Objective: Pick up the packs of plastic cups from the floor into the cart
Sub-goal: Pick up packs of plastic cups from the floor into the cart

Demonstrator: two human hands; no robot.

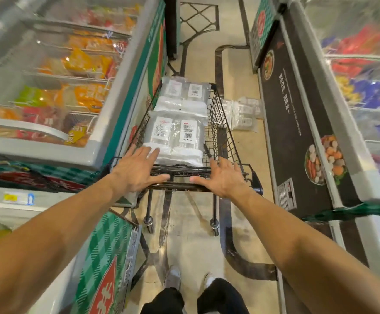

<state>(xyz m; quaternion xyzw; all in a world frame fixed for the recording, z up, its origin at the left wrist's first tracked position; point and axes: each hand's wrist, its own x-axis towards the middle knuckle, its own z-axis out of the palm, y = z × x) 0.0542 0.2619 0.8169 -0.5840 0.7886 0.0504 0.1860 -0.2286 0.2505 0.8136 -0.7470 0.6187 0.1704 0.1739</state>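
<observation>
Nearest the camera, the person's shoes [172, 276] stand on the floor [195, 245], just behind the cart [218, 123]. Both hands are over the cart handle [180, 185] and neither one closes around it. The left hand [139, 168] is wide, its fingers straight and spread, and the fingertips reach toward the near pack of cups [175, 137]. The right hand [224, 177] is also wide and flat and holds nothing. Because nothing grips the handle, the cart can probably roll away or turn if it is pushed from one side only.

The near pack and the far pack of cups [182, 96] lie in the basket and appear to rise above its wire rim. More packs put on top could slide off, since the plastic wrapping looks smooth.

The cart's left side is very near the left chest freezer [48, 152], so a small turn may make it scrape.

Further away, the packs on the floor [243, 114] lie just beside the cart's right front corner, against the black-sided freezer [297, 123]. If the cart goes forward and to the right, a wheel could run over them and crush the cups.
</observation>
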